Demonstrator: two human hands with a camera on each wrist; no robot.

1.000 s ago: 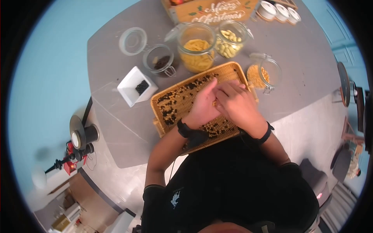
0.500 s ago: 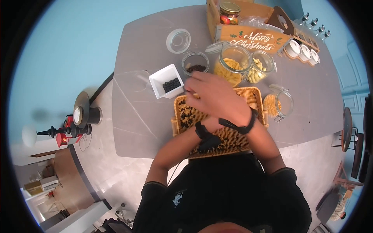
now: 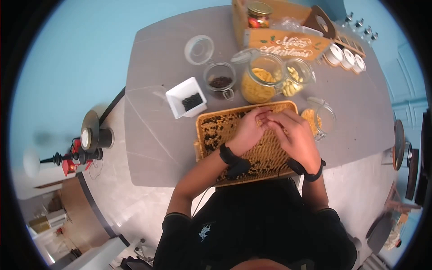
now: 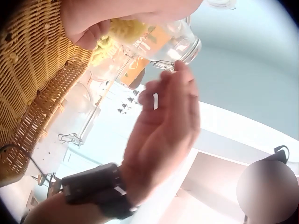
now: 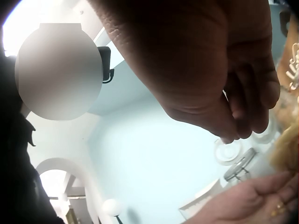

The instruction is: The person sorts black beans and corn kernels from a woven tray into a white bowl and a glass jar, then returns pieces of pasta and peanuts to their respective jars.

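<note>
My left hand (image 3: 247, 132) is turned palm up and cupped over the wicker basket (image 3: 276, 155). A few yellow kernels (image 5: 279, 210) lie in its palm in the right wrist view. Facing it, my right hand (image 3: 300, 137) bends its fingers down close to the left fingertips, the thumb apart from the index finger. Nothing shows between the right fingers. Black beans (image 3: 210, 140) are scattered with yellow kernels over the basket floor. Left of the basket, a white square dish (image 3: 175, 91) contains a small heap of black beans (image 3: 192, 102).
Behind the basket stand open glass jars: one of dark beans (image 3: 220, 82), one of pasta (image 3: 257, 85) and one of pale pieces (image 3: 293, 81). A jar of yellow kernels (image 3: 310, 118) lies tilted at right. A wooden crate (image 3: 279, 40) and white-lidded jars (image 3: 346, 58) stand farther back.
My right hand went left toward the white dish half a second ago and is now back at the left hand. The left hand stays above the basket. The head view has shifted.
</note>
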